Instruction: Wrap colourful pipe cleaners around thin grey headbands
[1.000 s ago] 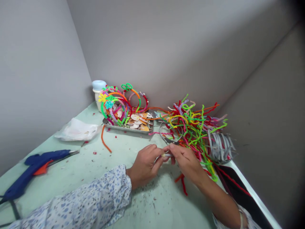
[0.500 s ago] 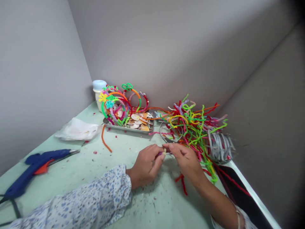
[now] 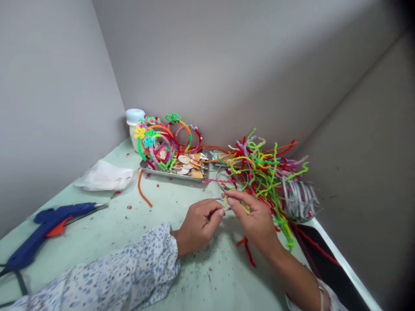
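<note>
A pale yellow strand point(image 3: 225, 202) is held where the two hands meet. Its lower end is pinched narrowly by the thumb and finger of the left hand point(image 3: 201, 224); its upper part is taken between the fingertips of the right hand point(image 3: 252, 216). Half a second ago less of it was exposed, and a little purple was seen at the left thumb. Now the strand is stood nearly upright, with more of it bared, and the purple is no longer seen; by the look of it, the loose end is being handled by the right hand while its base is steadied by the left. A bit of yellow point(image 3: 245, 208) has also been uncovered beneath the right fingers. Beyond the grip and to its left, headbands point(image 3: 190, 137) are stood at the tray point(image 3: 173, 175); beyond and right, pipe cleaners point(image 3: 264, 172) are heaped. Far left, the glue gun point(image 3: 48, 235) is left untouched.
</note>
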Demonstrator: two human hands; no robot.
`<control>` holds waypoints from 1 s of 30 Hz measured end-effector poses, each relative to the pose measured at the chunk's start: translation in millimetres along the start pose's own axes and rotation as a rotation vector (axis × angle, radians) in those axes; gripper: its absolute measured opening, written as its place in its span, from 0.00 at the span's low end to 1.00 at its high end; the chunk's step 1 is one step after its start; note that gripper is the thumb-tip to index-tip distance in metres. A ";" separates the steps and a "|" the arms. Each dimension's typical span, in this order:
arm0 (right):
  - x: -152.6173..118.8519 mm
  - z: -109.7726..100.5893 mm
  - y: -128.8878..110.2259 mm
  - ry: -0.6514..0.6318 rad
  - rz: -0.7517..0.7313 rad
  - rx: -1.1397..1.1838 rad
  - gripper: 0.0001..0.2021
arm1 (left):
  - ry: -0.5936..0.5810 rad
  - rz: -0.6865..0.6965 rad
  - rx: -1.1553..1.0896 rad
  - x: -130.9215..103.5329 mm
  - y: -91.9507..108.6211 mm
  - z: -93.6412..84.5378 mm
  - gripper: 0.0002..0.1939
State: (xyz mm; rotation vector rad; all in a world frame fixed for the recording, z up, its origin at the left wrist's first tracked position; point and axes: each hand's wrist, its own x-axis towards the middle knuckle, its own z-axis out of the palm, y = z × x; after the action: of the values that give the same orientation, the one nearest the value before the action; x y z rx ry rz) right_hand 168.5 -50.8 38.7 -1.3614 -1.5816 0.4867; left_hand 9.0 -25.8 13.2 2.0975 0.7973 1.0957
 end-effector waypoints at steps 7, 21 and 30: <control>-1.8 0.6 0.9 0.032 -0.128 0.006 0.11 | -0.041 0.017 0.046 1.7 0.8 -0.7 0.11; 0.9 -2.0 2.3 0.062 -0.307 -0.008 0.14 | -0.063 0.109 0.114 1.6 -2.9 2.8 0.10; 9.3 -20.4 -2.0 0.200 -0.148 0.141 0.16 | 0.137 -0.023 0.111 1.8 -3.2 -0.4 0.09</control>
State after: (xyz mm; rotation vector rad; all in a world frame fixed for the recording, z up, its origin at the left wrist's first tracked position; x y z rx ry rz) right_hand 185.4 -48.5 53.4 -1.1413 -1.4432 0.3533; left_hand 8.9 -22.4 11.8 2.1163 0.9650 1.2179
